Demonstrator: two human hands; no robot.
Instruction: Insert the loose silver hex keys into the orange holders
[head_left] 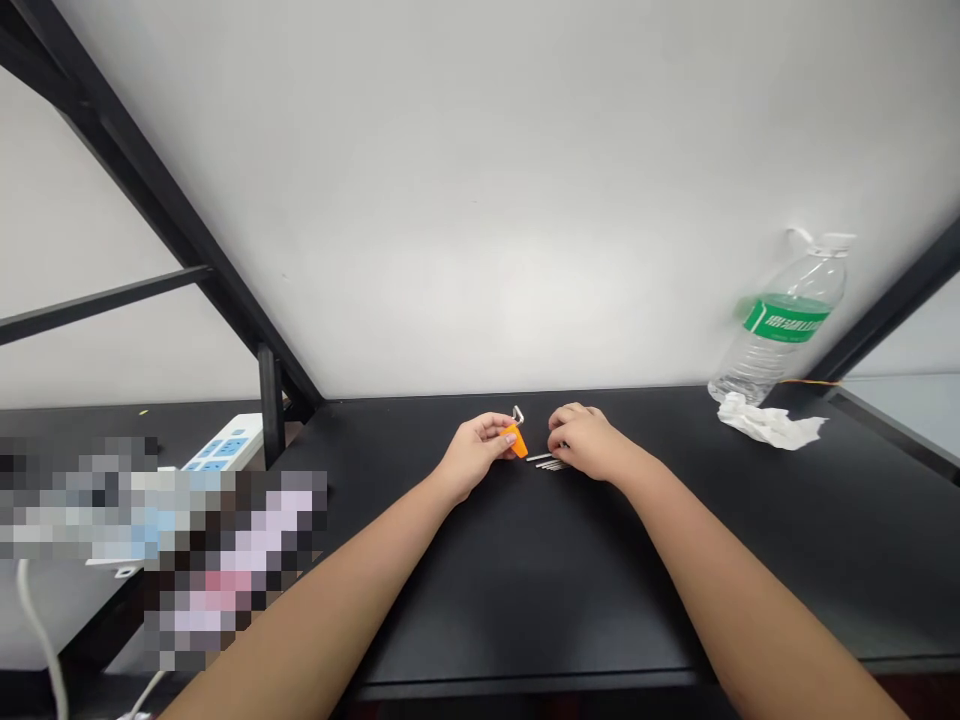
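Note:
My left hand is closed around a small orange hex key holder, pinching it between thumb and fingers. A bent silver hex key sticks up from the top of the holder. Just to the right, my right hand is bent down with its fingers curled over several thin metal hex keys lying on the black tabletop. One of these hex keys reaches from under the right fingertips towards the holder. Their other ends are hidden by the hand.
A tilted clear plastic bottle with a green label leans on the wall at the right. Crumpled white tissue lies before it. A white power strip and blurred items are at the left, beyond the black frame post.

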